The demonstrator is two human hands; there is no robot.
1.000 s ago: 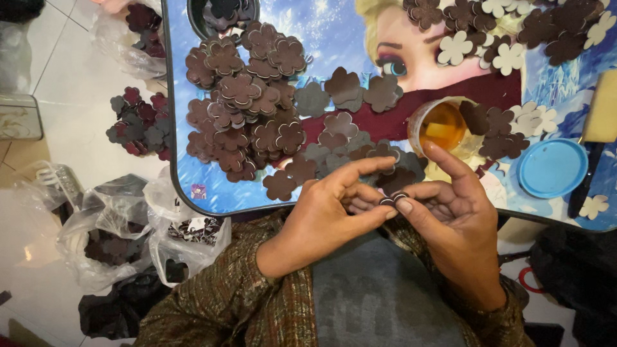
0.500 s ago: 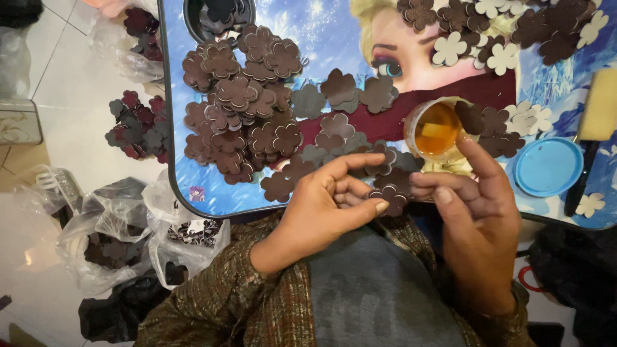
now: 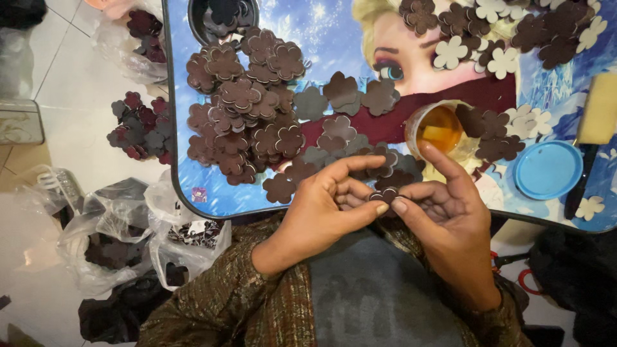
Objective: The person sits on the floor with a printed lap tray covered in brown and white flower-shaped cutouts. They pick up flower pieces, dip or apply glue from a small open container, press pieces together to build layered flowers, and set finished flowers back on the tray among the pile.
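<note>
flowers on my tray: dark brown flower-shaped foam cutouts (image 3: 247,122), a few cream flower-shaped cutouts (image 3: 450,53) up top
piece I'm pinching: small dark brown flower cutout (image 3: 384,193), same shade as the pile
tray: blue plastic lap tray with a cartoon print (image 3: 334,26), icy blue with white sparkles, blonde hair, maroon band across it, black rim
jar: clear round plastic jar of amber-yellow glue (image 3: 441,128)
lid: round light blue plastic lid (image 3: 547,169)
my sleeves: brown and olive striped woven fabric sleeves (image 3: 231,302)
floor bags: clear crinkly plastic bags (image 3: 103,238) with dark pieces inside, on pale tiles
</note>
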